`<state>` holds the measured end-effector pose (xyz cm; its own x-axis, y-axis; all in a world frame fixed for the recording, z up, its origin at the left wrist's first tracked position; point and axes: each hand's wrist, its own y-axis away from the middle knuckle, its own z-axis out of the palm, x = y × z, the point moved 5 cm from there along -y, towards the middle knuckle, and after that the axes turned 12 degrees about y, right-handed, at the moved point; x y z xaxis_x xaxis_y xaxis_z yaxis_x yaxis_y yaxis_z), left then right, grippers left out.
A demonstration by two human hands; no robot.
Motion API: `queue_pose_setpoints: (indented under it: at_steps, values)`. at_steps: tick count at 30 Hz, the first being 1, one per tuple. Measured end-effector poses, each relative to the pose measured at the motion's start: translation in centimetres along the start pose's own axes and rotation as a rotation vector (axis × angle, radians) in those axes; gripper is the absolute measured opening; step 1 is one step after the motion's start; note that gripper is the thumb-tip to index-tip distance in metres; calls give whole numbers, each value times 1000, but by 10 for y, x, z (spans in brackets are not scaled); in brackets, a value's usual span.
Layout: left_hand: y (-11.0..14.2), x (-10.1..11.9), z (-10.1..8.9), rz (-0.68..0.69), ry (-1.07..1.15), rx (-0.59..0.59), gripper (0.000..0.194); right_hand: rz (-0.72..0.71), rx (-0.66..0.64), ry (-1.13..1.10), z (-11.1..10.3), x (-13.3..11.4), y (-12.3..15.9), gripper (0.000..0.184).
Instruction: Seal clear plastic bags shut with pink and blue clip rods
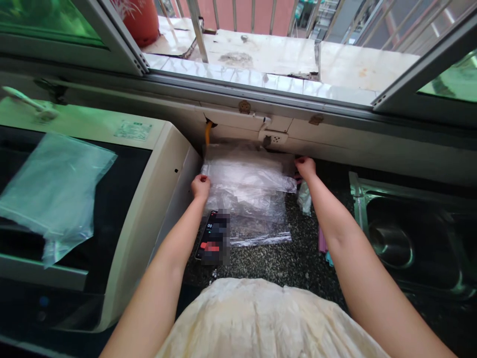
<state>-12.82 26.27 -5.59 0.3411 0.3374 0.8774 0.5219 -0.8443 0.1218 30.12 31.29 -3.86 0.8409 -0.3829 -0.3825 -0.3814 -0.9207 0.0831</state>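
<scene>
Clear plastic bags (246, 201) lie in overlapping layers on the dark speckled counter (276, 263). My left hand (201, 187) is closed in a pinch at the left edge of an upper bag. At that bag's far right corner, my right hand (306, 168) pinches with thumb and fingers. The sheet between them looks spread flat. A phone (212, 236) with a lit screen rests near the lower left of the layers, partly blurred out. Just below my right hand lies a small crumpled clear plastic piece (304, 198).
To the left stands a washing machine (169, 144) with another plastic bag (63, 184) on its lid. A metal sink (395, 243) is set in at right. Pink and blue items (322, 241) show partly behind my right forearm. A wall socket (275, 138) sits below the open window.
</scene>
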Motion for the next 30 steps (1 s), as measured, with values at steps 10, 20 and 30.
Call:
queue_pose_setpoints:
  at_steps: [10, 20, 30]
  values:
    - [14, 9, -12, 14, -54, -8, 10, 41, 111, -29, -55, 53, 18, 22]
    - [62, 48, -18, 303, -118, 88, 23, 65, 153, 18, -86, 120, 57, 21]
    - [164, 126, 127, 793, -323, -490, 17, -23, 25, 133, -63, 113, 58, 18]
